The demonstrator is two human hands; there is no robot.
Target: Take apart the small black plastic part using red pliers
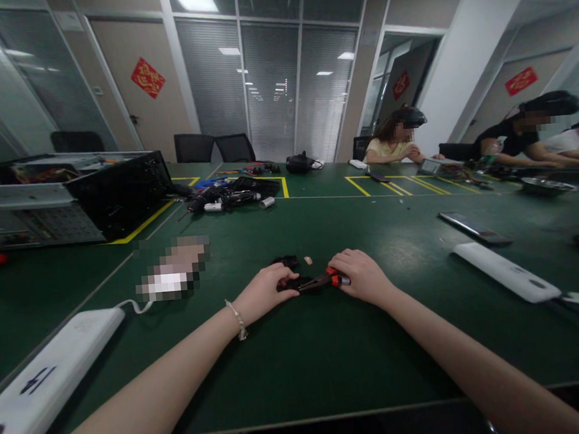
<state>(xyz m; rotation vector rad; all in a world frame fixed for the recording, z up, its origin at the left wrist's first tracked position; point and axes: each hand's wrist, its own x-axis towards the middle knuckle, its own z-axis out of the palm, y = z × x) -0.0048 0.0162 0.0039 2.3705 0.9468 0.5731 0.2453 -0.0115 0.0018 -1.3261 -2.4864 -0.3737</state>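
My left hand (265, 292) is closed over a small black part (289, 284) lying on the green table (306, 363). My right hand (362, 277) grips the red handles of a pair of pliers (324, 280), whose dark jaws point left and meet the black part. Another small black piece (283, 261) and a tiny pale bit (307, 260) lie just behind the hands.
A white power bank (36, 384) with a cable lies at the near left, another (507, 271) at the right beside a phone (473, 227). An open computer case (67, 198) stands at far left. Tools (232, 195) are piled mid-table. Other people work at the far right.
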